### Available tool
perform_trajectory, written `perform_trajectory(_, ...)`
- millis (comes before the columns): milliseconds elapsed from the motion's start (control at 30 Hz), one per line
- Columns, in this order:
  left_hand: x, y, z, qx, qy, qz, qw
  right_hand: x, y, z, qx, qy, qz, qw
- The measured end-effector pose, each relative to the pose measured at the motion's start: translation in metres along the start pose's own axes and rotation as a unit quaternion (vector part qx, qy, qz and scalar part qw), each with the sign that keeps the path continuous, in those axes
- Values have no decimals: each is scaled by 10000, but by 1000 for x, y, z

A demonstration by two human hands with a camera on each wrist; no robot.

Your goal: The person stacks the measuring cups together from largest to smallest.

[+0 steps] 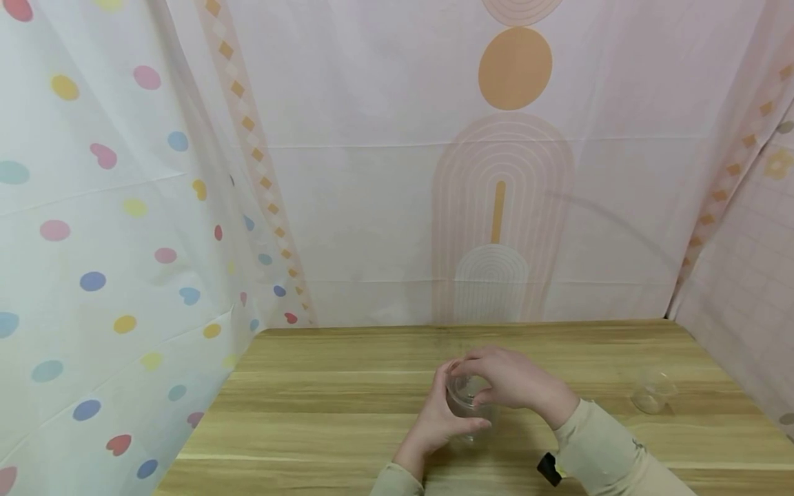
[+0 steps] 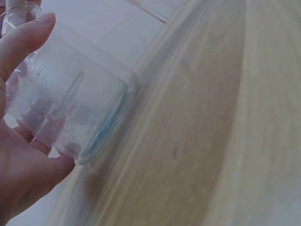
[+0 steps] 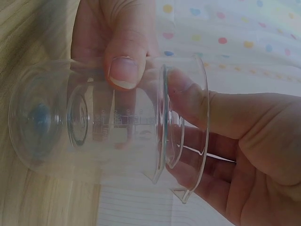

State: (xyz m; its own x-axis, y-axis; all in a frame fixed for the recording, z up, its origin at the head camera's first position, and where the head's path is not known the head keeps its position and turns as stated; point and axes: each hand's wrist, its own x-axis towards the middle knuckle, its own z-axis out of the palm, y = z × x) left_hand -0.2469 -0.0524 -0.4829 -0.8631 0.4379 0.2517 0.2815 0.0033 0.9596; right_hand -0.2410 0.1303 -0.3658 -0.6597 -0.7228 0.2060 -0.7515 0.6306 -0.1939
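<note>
Nesting partly in evidence; work unfinished

Nearest, at the lower edge of the head view, the right sleeve (image 1: pixel 611 451) enters with a black piece (image 1: pixel 548 470) beside it. Its function cannot be told.

At lower centre, the left hand (image 1: pixel 437 417) is curled round the large beaker (image 2: pixel 80 103), thumb on one side and fingers on the other. Whether its base touches the table (image 1: pixel 298 427) cannot be confirmed.

The right hand (image 1: pixel 511 379) is narrow, thumb and fingers bent over the mouth of the large beaker, apparently pinching the rim of the small beaker (image 3: pixel 120 134). The latter lies within the large beaker, its rim short of the outer one. A further rim shows alongside; whether it belongs to a third vessel cannot be settled.

Farther off, at lower right, the loose beaker (image 1: pixel 653 394) stands well apart, touched by neither hand.

Assessment: one beaker within another is achieved; release is not. Insertion or removal cannot be distinguished. The loose beaker appears unaddressed, if included.

Beyond, the curtain (image 1: pixel 366 207) fills the upper frame.
</note>
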Motion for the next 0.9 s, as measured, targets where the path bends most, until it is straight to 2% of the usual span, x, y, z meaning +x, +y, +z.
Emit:
perform_trajectory(433, 0, 1, 0, 84, 32, 41, 10000, -1, 0, -1, 39, 28, -56, 10000)
perform_trajectory(900, 1, -1, 1, 36, 86, 114, 9999, -1, 0, 2, 47, -10, 145, 9999)
